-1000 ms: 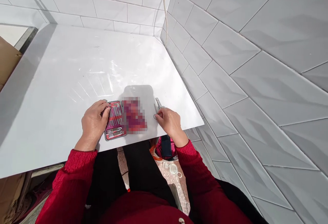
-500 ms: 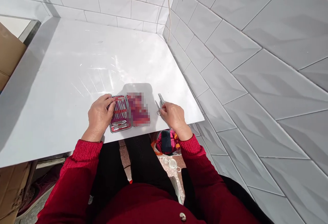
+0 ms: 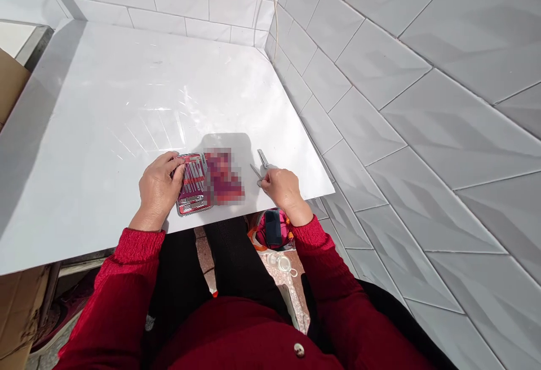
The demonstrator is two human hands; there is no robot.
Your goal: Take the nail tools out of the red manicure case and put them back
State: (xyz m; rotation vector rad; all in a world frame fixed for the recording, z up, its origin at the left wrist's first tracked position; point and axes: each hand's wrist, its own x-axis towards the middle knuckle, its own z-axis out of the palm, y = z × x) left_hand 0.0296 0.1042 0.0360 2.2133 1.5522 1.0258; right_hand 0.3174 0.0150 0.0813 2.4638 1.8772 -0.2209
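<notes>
An open manicure case (image 3: 207,207) lies near the table's front edge, with several metal nail tools strapped inside and nail clippers (image 3: 191,199) along its near side. Its right half is blurred over by pixels. My left hand (image 3: 158,186) grips the case's left edge, fingers over the rim and thumb inside. To the right of the case, my right hand (image 3: 282,189) pinches small scissors (image 3: 255,171) by the handles, blades pointing away and to the left. Just beyond my right fingers a silver nail clipper (image 3: 262,158) lies on the table.
The white table (image 3: 105,88) meets a tiled wall (image 3: 359,116) close on my right. A cardboard box (image 3: 10,85) stands at the far left. Below the table edge, a pink bag (image 3: 262,232) with a dark phone (image 3: 273,228) on it sits beside my legs.
The scissors have turned, their tips swinging left, and my right hand has rolled slightly with them. My left hand still holds the case's edge. The view has shifted a little.
</notes>
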